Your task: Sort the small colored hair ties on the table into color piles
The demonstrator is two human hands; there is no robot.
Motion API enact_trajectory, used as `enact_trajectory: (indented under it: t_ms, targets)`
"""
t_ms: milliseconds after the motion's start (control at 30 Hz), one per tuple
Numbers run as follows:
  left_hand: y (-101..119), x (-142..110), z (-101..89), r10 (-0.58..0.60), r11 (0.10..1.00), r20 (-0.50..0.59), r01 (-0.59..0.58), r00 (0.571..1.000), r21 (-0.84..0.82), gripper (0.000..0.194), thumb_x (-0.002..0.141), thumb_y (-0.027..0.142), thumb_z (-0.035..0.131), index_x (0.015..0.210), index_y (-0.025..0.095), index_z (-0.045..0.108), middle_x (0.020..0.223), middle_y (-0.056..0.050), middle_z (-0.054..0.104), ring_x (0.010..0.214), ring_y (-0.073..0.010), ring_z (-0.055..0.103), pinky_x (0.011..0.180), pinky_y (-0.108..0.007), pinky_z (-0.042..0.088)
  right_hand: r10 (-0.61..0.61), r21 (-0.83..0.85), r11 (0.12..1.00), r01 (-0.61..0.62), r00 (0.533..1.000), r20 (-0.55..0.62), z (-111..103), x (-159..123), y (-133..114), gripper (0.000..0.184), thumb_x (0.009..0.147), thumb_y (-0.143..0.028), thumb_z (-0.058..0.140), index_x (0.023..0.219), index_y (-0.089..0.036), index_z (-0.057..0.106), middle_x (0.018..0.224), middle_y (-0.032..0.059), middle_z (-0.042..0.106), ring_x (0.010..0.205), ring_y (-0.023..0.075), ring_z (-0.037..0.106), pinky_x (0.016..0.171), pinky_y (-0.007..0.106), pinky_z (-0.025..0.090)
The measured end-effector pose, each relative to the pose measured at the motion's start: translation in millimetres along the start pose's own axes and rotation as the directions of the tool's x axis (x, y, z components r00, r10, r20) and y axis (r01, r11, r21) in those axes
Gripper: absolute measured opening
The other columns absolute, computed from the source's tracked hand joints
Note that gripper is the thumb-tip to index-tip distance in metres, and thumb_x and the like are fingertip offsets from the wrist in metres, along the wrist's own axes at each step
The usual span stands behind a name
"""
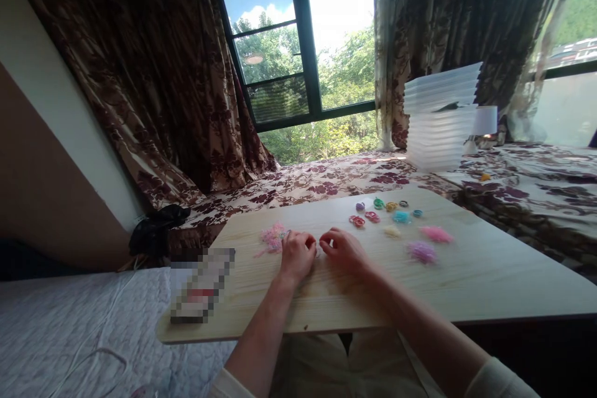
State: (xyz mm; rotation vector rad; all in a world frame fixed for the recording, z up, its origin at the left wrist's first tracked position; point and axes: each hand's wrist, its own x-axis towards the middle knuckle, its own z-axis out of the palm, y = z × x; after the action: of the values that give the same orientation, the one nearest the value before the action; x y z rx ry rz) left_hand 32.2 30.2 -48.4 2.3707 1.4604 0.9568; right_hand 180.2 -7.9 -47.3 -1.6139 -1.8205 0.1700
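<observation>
Both my hands rest on a pale wooden board (489, 280) across my lap. My left hand (296, 255) is curled, with fingers pinched near a small pale band that lies between the hands. My right hand (342, 250) is also pinched, its fingertips meeting the left hand's over that same small thing, which is too small to name. A pink heap of tiny elastic bands (273, 237) lies just left of my left hand. Further right lie small coloured hair ties (373, 216) and fluffy pink and purple piles (422, 252).
A blurred-out flat item (201, 285) lies at the board's left end. A stack of clear plastic containers (441, 118) stands on the floral-covered ledge by the window. A black bundle (153, 231) sits at the left. A white quilt (69, 323) covers the bed.
</observation>
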Motion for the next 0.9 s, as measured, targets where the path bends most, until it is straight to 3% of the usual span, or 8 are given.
enact_trajectory:
  t_ms: [333, 500, 667, 900]
  targets:
    - [-1.1, -0.2, -0.1, 0.029, 0.999, -0.013, -0.03, 0.999, -0.03, 0.013, 0.078, 0.018, 0.057, 0.079, 0.022, 0.07, 0.087, -0.004, 0.069, 0.094, -0.0193, 0.057, 0.091, -0.035, 0.042, 0.006, -0.005, 1.0, -0.006, 1.0, 0.005, 0.7, 1.2, 1.2, 0.021, 0.085, -0.024, 0.05, 0.081, -0.02, 0.07, 0.084, 0.0031, 0.069, 0.077, 0.0133, 0.061, 0.071, 0.024, 0.041]
    - [-2.2, -1.0, -4.3, 0.061, 0.994, -0.007, -0.06, 0.998, 0.089, 0.02, 0.08, 0.017, 0.054, 0.09, 0.023, 0.071, 0.095, -0.004, 0.069, 0.104, -0.0212, 0.053, 0.102, -0.041, 0.033, 0.046, -0.012, 0.999, -0.046, 0.999, -0.005, 0.0, 1.7, 0.7, 0.022, 0.085, -0.024, 0.05, 0.079, -0.019, 0.07, 0.084, 0.0038, 0.069, 0.075, 0.0137, 0.06, 0.069, 0.024, 0.04]
    - [1.1, -2.9, -8.1, 0.095, 0.99, 0.042, -0.099, 0.995, 0.101, 0.03, 0.078, 0.019, 0.061, 0.106, 0.027, 0.067, 0.099, -0.003, 0.068, 0.109, -0.022, 0.049, 0.108, -0.045, 0.024, 0.074, -0.001, 0.997, -0.074, 0.997, -0.02, 0.2, 1.8, 1.2, 0.023, 0.085, -0.026, 0.05, 0.081, -0.018, 0.071, 0.084, 0.0047, 0.069, 0.075, 0.0136, 0.061, 0.069, 0.024, 0.04]
    - [1.4, -3.1, -6.9, 0.14, 0.985, 0.025, -0.142, 0.99, 0.095, 0.016, 0.083, 0.023, 0.059, 0.091, 0.029, 0.072, 0.095, -0.003, 0.068, 0.106, -0.0224, 0.05, 0.109, -0.051, 0.018, 0.056, 0.005, 0.998, -0.056, 0.998, -0.031, -0.1, 1.9, 1.8, 0.022, 0.084, -0.025, 0.05, 0.079, -0.018, 0.071, 0.082, 0.004, 0.069, 0.073, 0.0136, 0.06, 0.068, 0.024, 0.04]
